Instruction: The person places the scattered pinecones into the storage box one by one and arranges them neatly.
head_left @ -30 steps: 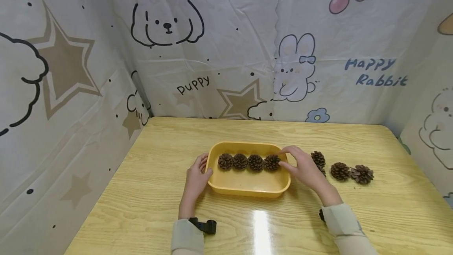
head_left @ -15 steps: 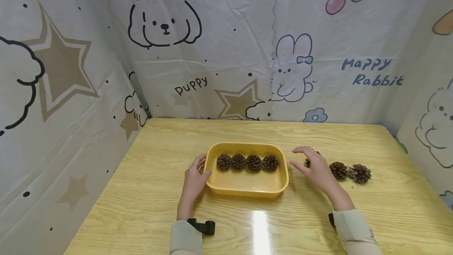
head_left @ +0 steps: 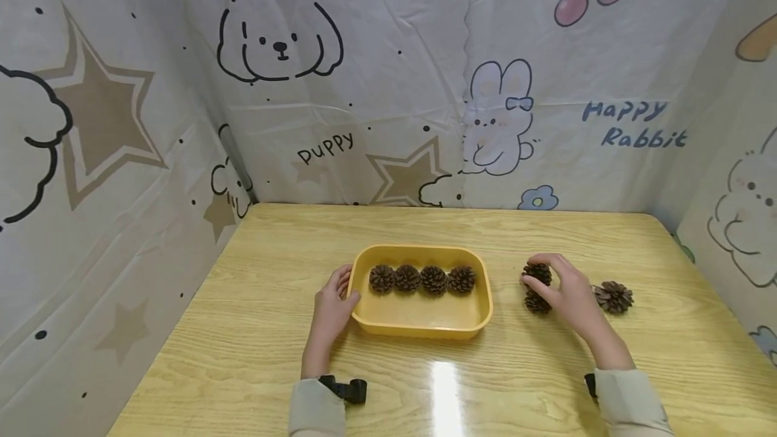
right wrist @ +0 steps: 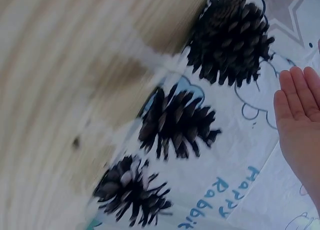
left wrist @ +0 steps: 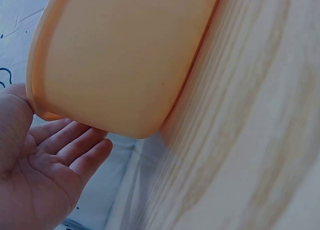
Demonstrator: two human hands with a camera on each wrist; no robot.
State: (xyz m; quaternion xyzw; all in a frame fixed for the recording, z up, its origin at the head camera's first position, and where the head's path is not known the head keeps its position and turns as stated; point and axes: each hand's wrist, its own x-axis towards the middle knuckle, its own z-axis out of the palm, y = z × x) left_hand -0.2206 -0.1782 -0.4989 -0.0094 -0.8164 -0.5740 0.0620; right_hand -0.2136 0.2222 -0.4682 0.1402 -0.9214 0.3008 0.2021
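Note:
My left hand (head_left: 332, 305) holds the left end of a yellow plastic tub (head_left: 419, 331). Its thumb is at the rim, and in the left wrist view the fingers (left wrist: 90, 155) lie along the outside of the wall. Inside the tub, a row of several brown pine cones (head_left: 407, 278) runs along the back. To the right of the tub, my right hand (head_left: 573, 295) reaches over a loose pine cone (head_left: 537, 274), thumb and fingers spread on either side of it. The right wrist view shows its fingers straight and apart from the cones.
Another pine cone (head_left: 537, 303) sits just in front of the reached one. Further right lies a pine cone (head_left: 614, 297), partly beside the right hand. The wooden table (head_left: 243, 356) meets a printed cloth (head_left: 388, 86) at the back and sides.
My right hand has withdrawn from the cone at the tub's right end and moved right to the loose cones. The left hand has stayed at the tub.

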